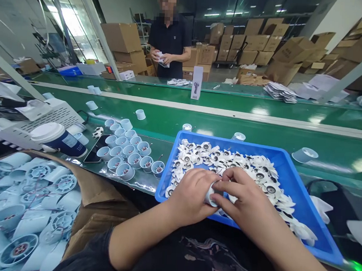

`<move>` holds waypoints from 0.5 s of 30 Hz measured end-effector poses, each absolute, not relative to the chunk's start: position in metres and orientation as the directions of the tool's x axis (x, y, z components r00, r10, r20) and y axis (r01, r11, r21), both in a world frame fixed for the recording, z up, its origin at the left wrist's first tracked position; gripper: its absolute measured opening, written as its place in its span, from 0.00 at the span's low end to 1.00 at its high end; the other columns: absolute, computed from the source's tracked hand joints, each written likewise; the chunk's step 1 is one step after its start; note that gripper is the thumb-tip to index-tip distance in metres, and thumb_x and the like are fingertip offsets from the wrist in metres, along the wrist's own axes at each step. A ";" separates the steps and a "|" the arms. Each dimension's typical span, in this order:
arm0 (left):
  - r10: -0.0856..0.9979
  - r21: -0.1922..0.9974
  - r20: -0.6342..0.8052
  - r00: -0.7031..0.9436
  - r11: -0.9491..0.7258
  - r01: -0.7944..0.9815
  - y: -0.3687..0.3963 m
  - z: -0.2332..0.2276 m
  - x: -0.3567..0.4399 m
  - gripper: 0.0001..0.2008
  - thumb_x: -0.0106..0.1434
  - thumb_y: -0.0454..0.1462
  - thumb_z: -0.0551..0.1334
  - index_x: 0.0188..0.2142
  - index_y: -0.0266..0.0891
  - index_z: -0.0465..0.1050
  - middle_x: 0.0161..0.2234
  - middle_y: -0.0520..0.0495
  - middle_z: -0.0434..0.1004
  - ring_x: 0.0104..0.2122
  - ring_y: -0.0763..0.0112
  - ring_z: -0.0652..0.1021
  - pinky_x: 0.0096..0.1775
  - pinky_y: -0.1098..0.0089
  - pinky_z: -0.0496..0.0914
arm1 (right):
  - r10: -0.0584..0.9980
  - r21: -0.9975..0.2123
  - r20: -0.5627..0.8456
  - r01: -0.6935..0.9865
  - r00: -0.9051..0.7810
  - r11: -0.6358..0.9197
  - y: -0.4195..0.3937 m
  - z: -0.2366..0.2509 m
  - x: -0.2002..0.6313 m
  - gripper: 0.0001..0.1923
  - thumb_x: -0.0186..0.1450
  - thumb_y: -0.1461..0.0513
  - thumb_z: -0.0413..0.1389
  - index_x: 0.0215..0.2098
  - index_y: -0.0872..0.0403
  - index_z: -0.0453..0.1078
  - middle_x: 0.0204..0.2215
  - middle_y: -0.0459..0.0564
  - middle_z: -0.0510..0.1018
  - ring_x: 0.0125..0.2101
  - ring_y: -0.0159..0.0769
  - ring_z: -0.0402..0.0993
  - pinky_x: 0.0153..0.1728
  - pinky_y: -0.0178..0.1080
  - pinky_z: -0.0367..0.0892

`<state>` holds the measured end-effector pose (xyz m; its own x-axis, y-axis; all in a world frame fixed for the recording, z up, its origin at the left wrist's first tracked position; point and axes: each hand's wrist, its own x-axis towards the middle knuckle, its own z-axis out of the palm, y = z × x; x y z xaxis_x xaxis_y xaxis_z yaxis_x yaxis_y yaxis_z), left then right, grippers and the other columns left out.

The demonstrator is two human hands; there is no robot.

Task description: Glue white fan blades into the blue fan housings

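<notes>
Both hands pinched on one white fan housing [211, 192], over the blue tray's [298, 204] near edge.
Left hand [193, 196] fingers wrap its left side; right hand [246, 198] fingertips close on the right end, axis roughly left-right.

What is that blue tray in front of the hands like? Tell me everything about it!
The blue tray looks like plastic: shallow, rectangular, with low walls and rounded corners. It sits tilted at the near edge of the green table, close to the person. It holds a heap of small white fan wheels with dark centres. The left hand and right hand hover over its near side, gripping a small white piece.
</notes>
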<state>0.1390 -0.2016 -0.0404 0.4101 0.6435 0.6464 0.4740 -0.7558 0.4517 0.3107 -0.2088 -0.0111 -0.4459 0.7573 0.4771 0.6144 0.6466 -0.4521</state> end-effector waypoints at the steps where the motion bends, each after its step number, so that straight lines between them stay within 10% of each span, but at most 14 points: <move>1: 0.643 0.450 0.652 0.402 -0.755 0.477 -0.202 -0.040 0.139 0.17 0.60 0.36 0.59 0.49 0.41 0.62 0.44 0.43 0.77 0.44 0.59 0.77 0.49 0.57 0.69 | 0.761 -0.461 0.475 0.611 -0.442 0.643 -0.209 -0.009 0.311 0.07 0.69 0.62 0.53 0.37 0.53 0.73 0.37 0.51 0.65 0.35 0.36 0.67 0.35 0.40 0.66; 7: 0.765 0.564 0.539 0.354 -0.639 0.523 -0.200 -0.041 0.134 0.22 0.58 0.45 0.66 0.49 0.42 0.65 0.45 0.43 0.78 0.44 0.56 0.78 0.47 0.56 0.70 | 0.732 -0.389 0.511 0.638 -0.450 0.664 -0.219 -0.003 0.321 0.16 0.71 0.55 0.49 0.30 0.48 0.75 0.44 0.51 0.69 0.45 0.40 0.69 0.42 0.47 0.69; 12: 0.771 0.572 0.489 0.408 -0.636 0.518 -0.194 -0.034 0.126 0.30 0.54 0.51 0.69 0.52 0.43 0.67 0.48 0.43 0.76 0.49 0.54 0.75 0.53 0.52 0.67 | 0.658 -0.207 0.483 0.655 -0.578 0.727 -0.225 -0.011 0.333 0.23 0.70 0.48 0.46 0.59 0.47 0.62 0.61 0.54 0.59 0.55 0.49 0.65 0.42 0.53 0.75; 15: 0.843 0.571 0.403 0.357 -0.537 0.621 -0.165 -0.020 0.108 0.32 0.48 0.54 0.71 0.49 0.46 0.72 0.52 0.41 0.71 0.54 0.47 0.69 0.56 0.45 0.64 | 0.702 -0.255 0.554 0.711 -0.448 0.655 -0.229 -0.023 0.365 0.18 0.69 0.53 0.49 0.56 0.41 0.65 0.61 0.51 0.61 0.54 0.50 0.66 0.39 0.52 0.75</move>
<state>0.1076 -0.1646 -0.0203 0.3572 0.8426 0.4031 0.6211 -0.5366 0.5713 0.3652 -0.2292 -0.0229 -0.4482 0.7019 0.5536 0.7108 0.6554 -0.2553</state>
